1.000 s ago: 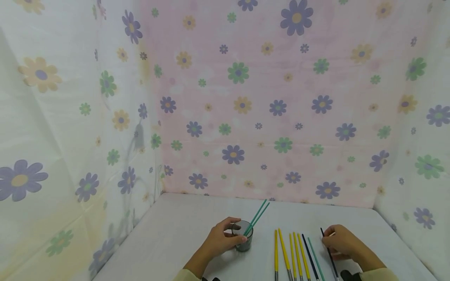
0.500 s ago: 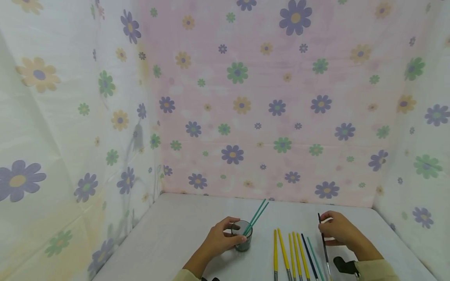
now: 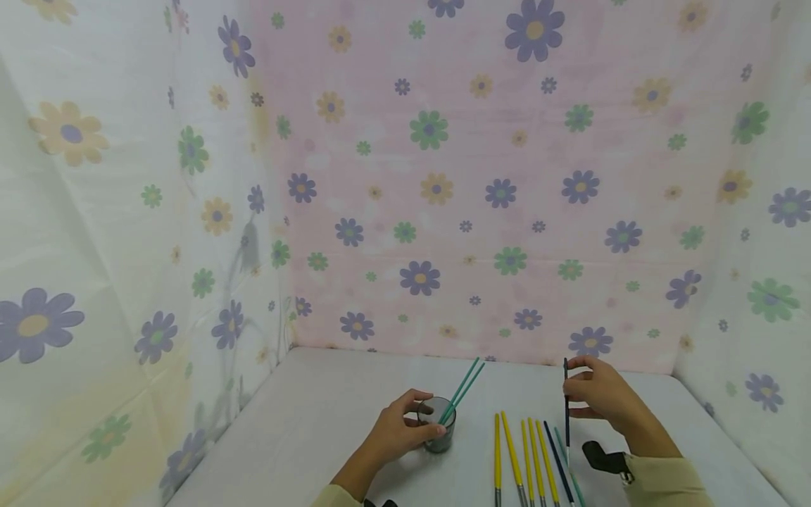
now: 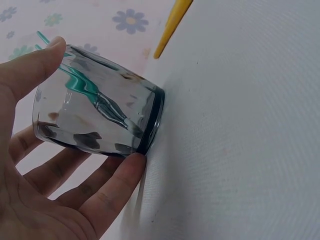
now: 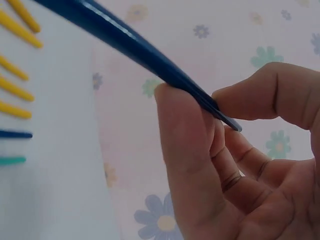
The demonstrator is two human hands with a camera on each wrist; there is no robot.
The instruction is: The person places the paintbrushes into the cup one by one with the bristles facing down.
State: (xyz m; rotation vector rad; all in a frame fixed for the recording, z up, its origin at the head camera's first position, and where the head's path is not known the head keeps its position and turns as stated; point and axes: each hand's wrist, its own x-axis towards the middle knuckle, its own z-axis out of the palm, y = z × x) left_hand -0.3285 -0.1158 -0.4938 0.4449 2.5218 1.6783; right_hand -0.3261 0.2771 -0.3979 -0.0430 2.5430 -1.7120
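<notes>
In the head view my left hand (image 3: 398, 433) holds a clear greyish drinking glass (image 3: 440, 442), thumb on the near side. Two teal paintbrushes (image 3: 467, 386) lean in this glass, handles up. The left wrist view shows their bristle ends down by the thick base, with the glass upright on the tabletop. Over to the right, my right hand (image 3: 605, 398) pinches a dark blue paintbrush (image 3: 567, 422) near its handle tip. That brush hangs nearly vertical, bristle end down. The right wrist view has the handle (image 5: 135, 50) between thumb and fingers.
Between the hands, several yellow paintbrushes (image 3: 497, 451) lie in a row on the white tabletop (image 3: 342, 380), alongside another dark blue paintbrush (image 3: 558, 461) and a teal one (image 3: 575, 480). A flowered pink backdrop (image 3: 469, 310) stands behind the table.
My right hand has risen and moved left, bringing the dark blue paintbrush from a slant to nearly vertical beside the row. The left hand and the glass have stayed in place.
</notes>
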